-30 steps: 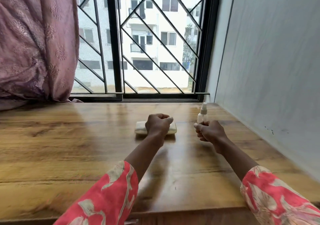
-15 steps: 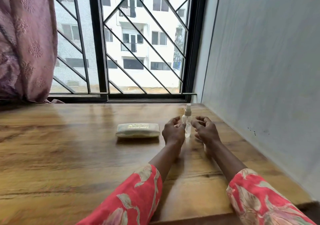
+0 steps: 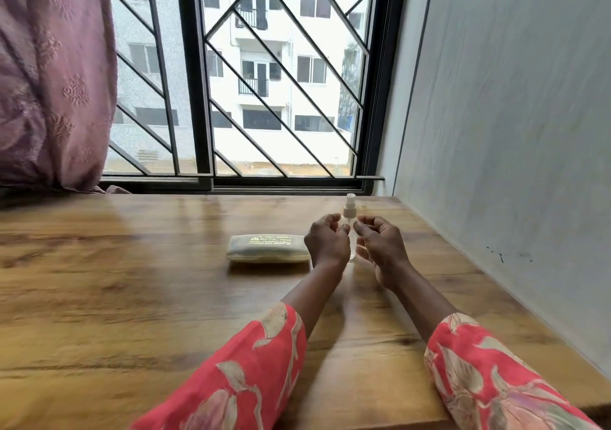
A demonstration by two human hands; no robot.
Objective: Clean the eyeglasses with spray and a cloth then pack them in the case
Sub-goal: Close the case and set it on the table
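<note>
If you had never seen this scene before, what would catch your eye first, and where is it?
First, the two bare hands in the middle of the wooden table: the left hand and right hand, fingers loosely curled, flank a small clear spray bottle standing upright, neither plainly gripping it. Just left of them lies a closed, pale eyeglass case with gold lettering. Behind, a barred window shows a white building.

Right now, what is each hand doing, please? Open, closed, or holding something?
Left hand: open, fingers loosely curled, holding nothing.
Right hand: open, holding nothing; spray bottle stands between the hands.
</note>
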